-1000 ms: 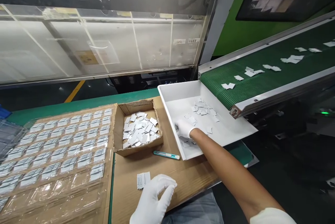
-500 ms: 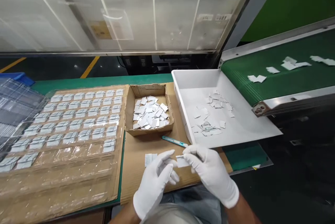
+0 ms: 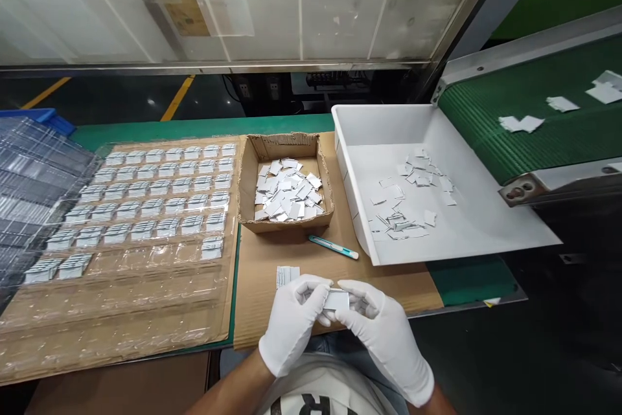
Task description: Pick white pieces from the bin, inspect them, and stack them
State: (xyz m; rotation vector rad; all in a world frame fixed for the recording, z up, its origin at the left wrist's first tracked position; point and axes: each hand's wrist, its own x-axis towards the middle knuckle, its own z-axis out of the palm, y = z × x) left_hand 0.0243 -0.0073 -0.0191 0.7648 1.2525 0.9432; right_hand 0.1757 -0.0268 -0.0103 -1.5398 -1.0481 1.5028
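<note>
Between both gloved hands, low in the head view, is a small flat white rectangular piece. My left hand pinches its left side with thumb and fingers. My right hand grips its right edge, fingers curled behind. A short row of similar white pieces lies on the cardboard sheet, just beyond my left hand. Past my hands rests a teal cutter knife. Behind it a cardboard box holds a loose heap of white pieces.
At left, a clear plastic tray carries rows of stacked white pieces. Stacked trays stand beyond it. A white bin with scattered pieces sits right, under the end of a green conveyor bearing more pieces.
My left hand has come up to the white piece and now grips it along with my right hand. The camera view has shifted, and the knife lies apart from my right hand.
</note>
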